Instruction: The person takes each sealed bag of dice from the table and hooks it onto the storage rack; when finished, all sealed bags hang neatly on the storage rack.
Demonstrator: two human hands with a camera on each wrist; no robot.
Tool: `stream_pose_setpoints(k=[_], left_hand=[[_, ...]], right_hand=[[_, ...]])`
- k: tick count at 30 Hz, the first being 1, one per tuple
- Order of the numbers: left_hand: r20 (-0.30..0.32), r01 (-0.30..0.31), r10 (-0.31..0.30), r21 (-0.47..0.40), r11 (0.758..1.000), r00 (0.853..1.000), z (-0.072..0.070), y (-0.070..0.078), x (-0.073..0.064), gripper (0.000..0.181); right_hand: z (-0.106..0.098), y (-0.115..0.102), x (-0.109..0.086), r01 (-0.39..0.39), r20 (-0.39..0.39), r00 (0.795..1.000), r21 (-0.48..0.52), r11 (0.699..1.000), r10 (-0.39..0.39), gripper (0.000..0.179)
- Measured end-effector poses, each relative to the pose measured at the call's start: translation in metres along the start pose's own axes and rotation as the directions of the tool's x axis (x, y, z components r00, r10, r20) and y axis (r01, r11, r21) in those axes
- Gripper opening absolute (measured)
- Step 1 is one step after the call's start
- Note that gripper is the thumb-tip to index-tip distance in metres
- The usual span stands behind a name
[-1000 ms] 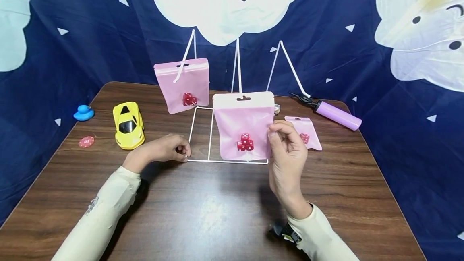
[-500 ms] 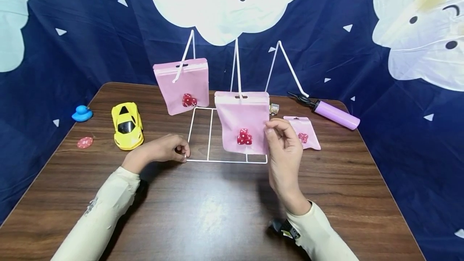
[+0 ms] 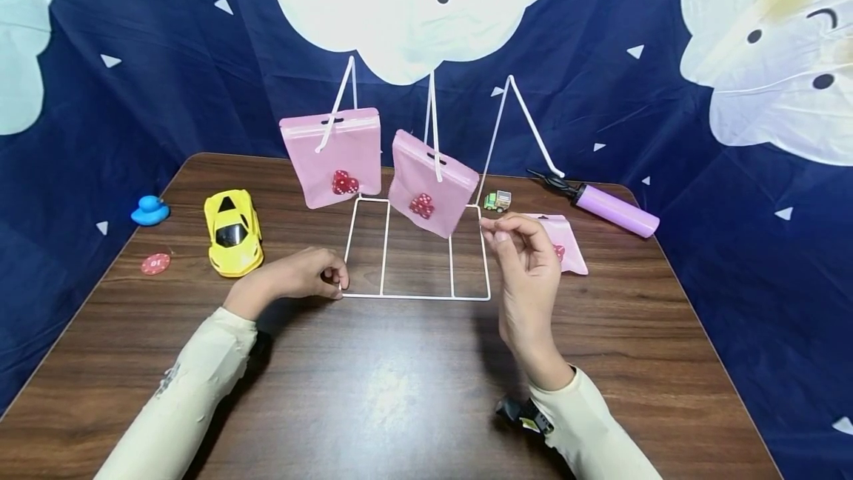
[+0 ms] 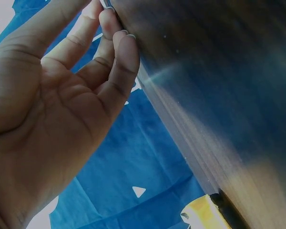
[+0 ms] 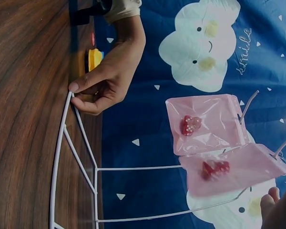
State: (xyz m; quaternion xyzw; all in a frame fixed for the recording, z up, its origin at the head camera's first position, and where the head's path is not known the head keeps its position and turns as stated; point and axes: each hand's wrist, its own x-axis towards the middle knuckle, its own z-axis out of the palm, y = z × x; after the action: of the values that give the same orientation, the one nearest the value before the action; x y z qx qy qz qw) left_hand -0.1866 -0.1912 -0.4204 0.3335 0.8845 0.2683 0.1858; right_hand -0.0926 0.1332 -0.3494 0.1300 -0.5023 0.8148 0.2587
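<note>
My left hand [image 3: 303,272] pinches the front left corner of a white wire display rack [image 3: 416,297], also plain in the right wrist view. A pink zip bag [image 3: 446,187] with red dice [image 3: 421,206] inside hangs tilted on the rack's middle hook. Just right of that bag, my right hand [image 3: 529,284] is raised with thumb and fingers loosely bent, the fingertips apart from the bag and holding nothing. Another pink bag of red dice [image 3: 313,161] hangs on the left hook. The right hook [image 3: 535,124] carries no bag.
A third pink bag [image 3: 568,232] lies on the table behind my right hand. Beyond it are a small toy truck [image 3: 497,201] and a purple hand pump [image 3: 616,210]. At left are a yellow toy car [image 3: 233,232], a blue duck [image 3: 150,211] and a red chip [image 3: 156,264].
The right hand has let go of the middle bag, which has moved back onto the middle hook and now hangs slanted. The left hand has stayed on the rack corner.
</note>
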Motion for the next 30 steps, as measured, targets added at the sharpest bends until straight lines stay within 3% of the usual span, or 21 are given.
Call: stream_pose_setpoints(k=[4,19,30], left_hand=[[0.001,0.002,-0.002,0.001,1.0,1.0,-0.0001,-0.0004,0.0001,0.012],[-0.003,-0.003,0.003,-0.001,1.0,1.0,-0.0016,-0.0014,0.0002,0.013],[-0.006,0.001,-0.001,-0.002,1.0,1.0,-0.0001,-0.0017,-0.0007,0.012]], right_hand=[[-0.0002,0.0009,-0.0008,-0.01,0.006,1.0,-0.003,1.0,0.01,0.012],[0.0007,0.0029,-0.0001,0.003,0.007,1.0,-0.029,1.0,-0.003,0.009],[-0.0072,0.004,0.0013,-0.01,0.019,1.0,-0.041,0.999,0.01,0.017]])
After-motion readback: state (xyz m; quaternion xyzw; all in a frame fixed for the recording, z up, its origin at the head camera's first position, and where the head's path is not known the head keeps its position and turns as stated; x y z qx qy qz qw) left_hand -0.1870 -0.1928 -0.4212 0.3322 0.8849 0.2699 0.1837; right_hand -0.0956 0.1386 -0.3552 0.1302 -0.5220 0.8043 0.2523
